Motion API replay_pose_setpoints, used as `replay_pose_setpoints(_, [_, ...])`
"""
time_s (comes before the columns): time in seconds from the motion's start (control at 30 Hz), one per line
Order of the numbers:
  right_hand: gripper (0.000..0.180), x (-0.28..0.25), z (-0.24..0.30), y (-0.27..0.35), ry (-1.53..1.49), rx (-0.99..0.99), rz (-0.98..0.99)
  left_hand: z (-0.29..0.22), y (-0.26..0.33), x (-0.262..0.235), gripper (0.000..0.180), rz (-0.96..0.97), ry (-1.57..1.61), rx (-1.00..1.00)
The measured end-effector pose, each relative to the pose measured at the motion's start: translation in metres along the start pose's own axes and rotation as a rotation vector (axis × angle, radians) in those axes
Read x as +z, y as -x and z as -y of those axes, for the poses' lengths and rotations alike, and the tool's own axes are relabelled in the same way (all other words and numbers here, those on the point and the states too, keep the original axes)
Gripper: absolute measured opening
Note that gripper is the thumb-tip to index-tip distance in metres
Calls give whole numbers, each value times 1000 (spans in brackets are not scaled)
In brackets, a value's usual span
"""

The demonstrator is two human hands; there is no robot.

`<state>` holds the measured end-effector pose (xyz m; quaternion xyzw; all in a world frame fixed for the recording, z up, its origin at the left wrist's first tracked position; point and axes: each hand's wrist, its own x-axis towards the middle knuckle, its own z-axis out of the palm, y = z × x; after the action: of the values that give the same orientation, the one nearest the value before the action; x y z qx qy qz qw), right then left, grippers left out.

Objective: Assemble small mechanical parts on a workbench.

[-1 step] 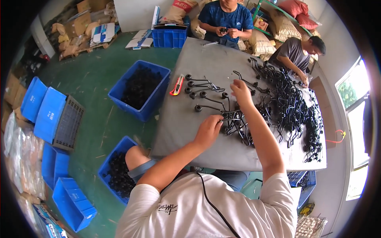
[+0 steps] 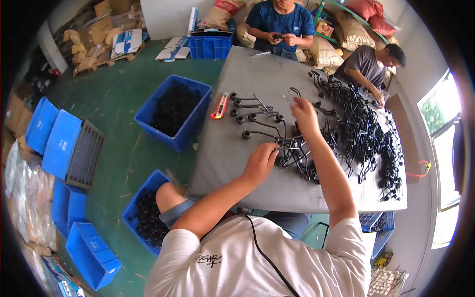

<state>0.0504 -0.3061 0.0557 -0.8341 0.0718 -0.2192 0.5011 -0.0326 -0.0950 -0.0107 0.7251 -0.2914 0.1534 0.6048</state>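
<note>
At the centre of the frame we see a bent black rod [image 2: 291, 148], one end of it pinched between the thumb and fingers of the left hand [image 2: 261, 162]. Above and to the right, the right hand [image 2: 305, 118] curls its fingers near a second rod [image 2: 295, 91]; we cannot tell whether it grips anything. To the left, rods with round ends [image 2: 246, 134] lie on the grey table [image 2: 217, 171], near a red cutter [image 2: 219, 107]. A tangled black heap [image 2: 363, 131] covers the table's right side. Left of centre we find a blue bin [image 2: 193, 136] of dark pieces. Two co-workers, one in a blue shirt [image 2: 279, 21] at top centre, one in a dark shirt [image 2: 363, 64] at upper right, work across the table.
</note>
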Motion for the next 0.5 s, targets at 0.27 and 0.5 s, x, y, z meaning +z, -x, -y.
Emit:
replay_pose_setpoints(0.27, [47,-77,-32,118,384,-80,-76,-19,-39,8,13,-122,50,124])
replay_pose_setpoints(0.5, [56,-35,-60,158,476,51,-31,-78,-97,15,13,76,-128,358])
